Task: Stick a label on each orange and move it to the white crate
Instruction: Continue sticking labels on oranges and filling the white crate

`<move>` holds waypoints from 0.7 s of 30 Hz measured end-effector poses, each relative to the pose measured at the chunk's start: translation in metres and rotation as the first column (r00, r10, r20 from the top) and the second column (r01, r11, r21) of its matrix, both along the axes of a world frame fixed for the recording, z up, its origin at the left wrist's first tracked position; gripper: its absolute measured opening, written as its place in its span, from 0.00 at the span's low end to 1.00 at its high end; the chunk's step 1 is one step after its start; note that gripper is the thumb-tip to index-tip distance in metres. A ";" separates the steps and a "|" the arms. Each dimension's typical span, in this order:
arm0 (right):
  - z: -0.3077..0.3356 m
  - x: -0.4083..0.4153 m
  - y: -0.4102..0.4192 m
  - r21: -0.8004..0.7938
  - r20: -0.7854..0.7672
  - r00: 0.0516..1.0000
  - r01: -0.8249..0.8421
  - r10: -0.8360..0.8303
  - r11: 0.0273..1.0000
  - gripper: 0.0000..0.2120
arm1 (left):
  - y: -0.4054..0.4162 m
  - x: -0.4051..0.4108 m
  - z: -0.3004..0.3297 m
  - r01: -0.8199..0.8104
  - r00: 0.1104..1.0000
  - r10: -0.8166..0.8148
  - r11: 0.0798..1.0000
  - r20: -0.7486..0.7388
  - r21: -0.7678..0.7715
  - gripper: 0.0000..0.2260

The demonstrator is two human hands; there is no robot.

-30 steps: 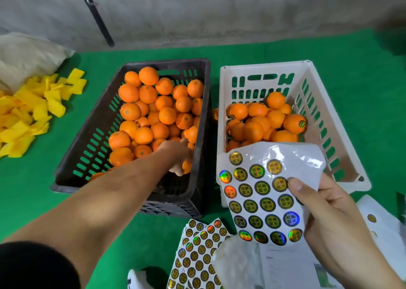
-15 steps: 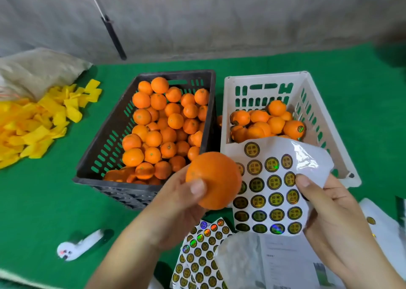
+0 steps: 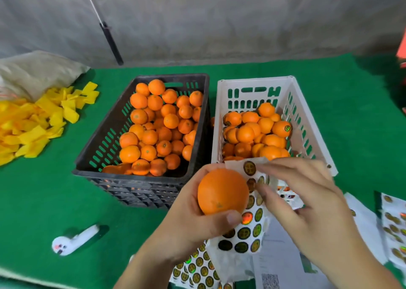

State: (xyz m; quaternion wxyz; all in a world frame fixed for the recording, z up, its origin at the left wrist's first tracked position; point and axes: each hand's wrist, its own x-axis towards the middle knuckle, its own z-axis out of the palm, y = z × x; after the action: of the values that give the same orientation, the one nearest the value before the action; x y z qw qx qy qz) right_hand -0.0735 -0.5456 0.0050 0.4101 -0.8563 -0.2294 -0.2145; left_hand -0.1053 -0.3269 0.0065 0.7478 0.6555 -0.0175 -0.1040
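Currently the left hand (image 3: pixel 193 220) grips an orange (image 3: pixel 223 191) beside the label sheet (image 3: pixel 246 229), so the right hand (image 3: pixel 307 207) pinches off a label.

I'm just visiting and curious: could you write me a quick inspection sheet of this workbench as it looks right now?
Surface: green felt table.
Job's things: black crate and white crate both hold oranges; held orange; sticker sheet.
Clutter: yellow paper scraps, beige sack, small white object, spare sticker sheets.
Hands: left hand grips the orange; right hand holds the sheet.
Cables: nothing seen.
Surroundings: grey wall, black-handled rod.
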 end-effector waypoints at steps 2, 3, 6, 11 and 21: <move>0.006 -0.002 0.001 0.094 -0.137 0.985 -0.096 0.108 0.991 0.10 | -0.002 -0.004 0.006 0.059 0.997 -0.060 0.998 0.046 0.016 0.36; 0.007 -0.003 0.001 0.125 -0.177 0.975 -0.116 0.137 0.985 0.08 | -0.003 -0.004 0.008 0.071 0.995 -0.073 0.997 0.064 0.024 0.36; 0.010 -0.002 -0.005 0.107 -0.210 0.960 -0.164 0.184 0.981 0.03 | -0.003 -0.003 0.009 0.124 0.988 -0.128 0.991 0.088 0.043 0.33; 0.013 0.003 -0.018 0.175 -0.290 0.929 -0.184 0.229 0.967 0.11 | -0.001 -0.006 0.008 0.173 0.980 -0.181 0.980 0.083 0.100 0.29; 0.020 -0.025 0.011 0.093 0.103 0.990 -0.107 0.097 0.990 0.09 | -0.014 -0.002 0.002 0.089 0.996 -0.091 0.994 -0.026 -0.069 0.34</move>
State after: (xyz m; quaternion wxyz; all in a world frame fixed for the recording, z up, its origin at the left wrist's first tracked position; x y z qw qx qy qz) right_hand -0.0989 -0.5346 0.0249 0.4502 -0.8106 -0.2820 -0.2463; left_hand -0.1078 -0.3411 0.0089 0.7642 0.6269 -0.0398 -0.1465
